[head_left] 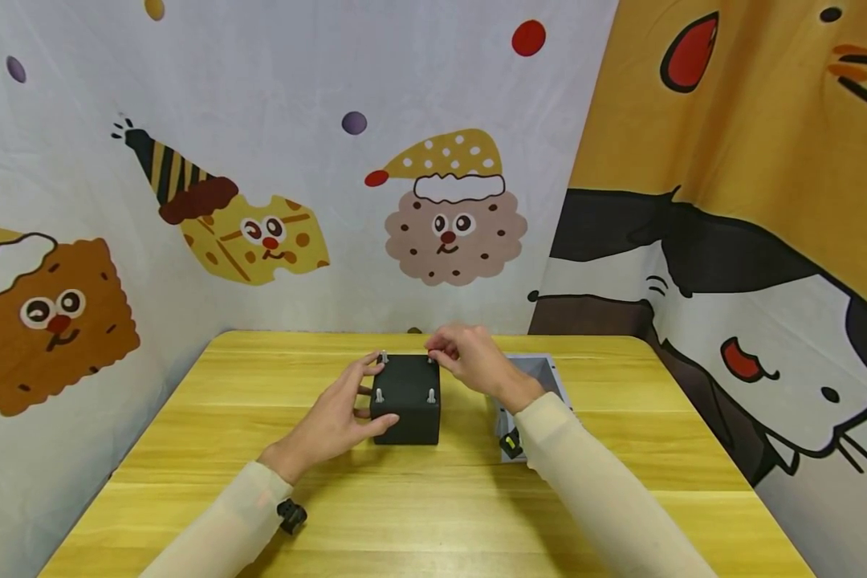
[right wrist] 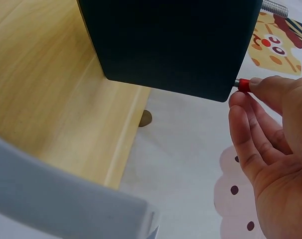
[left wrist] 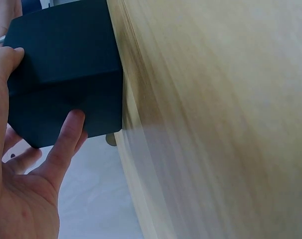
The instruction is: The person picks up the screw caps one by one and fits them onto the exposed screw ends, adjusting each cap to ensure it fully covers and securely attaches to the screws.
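Note:
A black box (head_left: 405, 421) stands on the table with several upright metal screws on its top, one at the near left (head_left: 379, 395). My left hand (head_left: 327, 425) holds the box from the left, its thumb (head_left: 383, 424) on the front face and other fingers along the left side and far corner. At the far right corner, my right hand (head_left: 477, 365) pinches a small red cap (right wrist: 244, 85) between thumb and index finger. This cap sits on the end of a screw there, as the right wrist view shows. Another threaded screw (right wrist: 275, 8) sticks out bare.
A grey open-topped box (head_left: 558, 381) stands right of the black box, partly behind my right forearm; its contents are hidden. The wooden table (head_left: 361, 514) ends at the back before a cartoon-printed cloth (head_left: 274, 96). Black devices (head_left: 292, 515) are strapped on both wrists.

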A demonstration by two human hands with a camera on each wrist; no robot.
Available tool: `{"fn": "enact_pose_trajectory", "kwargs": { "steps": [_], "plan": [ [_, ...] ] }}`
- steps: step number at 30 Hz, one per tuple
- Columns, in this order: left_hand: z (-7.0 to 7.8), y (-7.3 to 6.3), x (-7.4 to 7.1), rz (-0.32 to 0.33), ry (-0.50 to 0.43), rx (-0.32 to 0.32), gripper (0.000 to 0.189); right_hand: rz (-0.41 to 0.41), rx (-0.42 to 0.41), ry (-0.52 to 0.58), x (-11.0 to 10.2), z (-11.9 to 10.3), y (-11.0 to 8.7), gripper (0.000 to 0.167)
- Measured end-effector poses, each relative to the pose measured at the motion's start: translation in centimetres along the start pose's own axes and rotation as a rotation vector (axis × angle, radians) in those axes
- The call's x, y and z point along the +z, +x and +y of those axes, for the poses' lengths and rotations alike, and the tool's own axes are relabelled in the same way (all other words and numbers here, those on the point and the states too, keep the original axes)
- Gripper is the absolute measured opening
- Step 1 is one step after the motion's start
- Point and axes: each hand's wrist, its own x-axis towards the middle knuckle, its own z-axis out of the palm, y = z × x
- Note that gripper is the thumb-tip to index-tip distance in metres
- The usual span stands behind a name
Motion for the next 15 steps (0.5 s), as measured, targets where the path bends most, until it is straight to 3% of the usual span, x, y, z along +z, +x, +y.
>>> {"fn": "enact_pose_trajectory", "kwargs": {
  "steps": [15],
  "plan": [
    [0.05,0.01,-0.04,0.003,-0.001,-0.003,0.110,-0.003,0.041,0.004,0.18,-0.15,-0.12,0.008]
  ]
}}
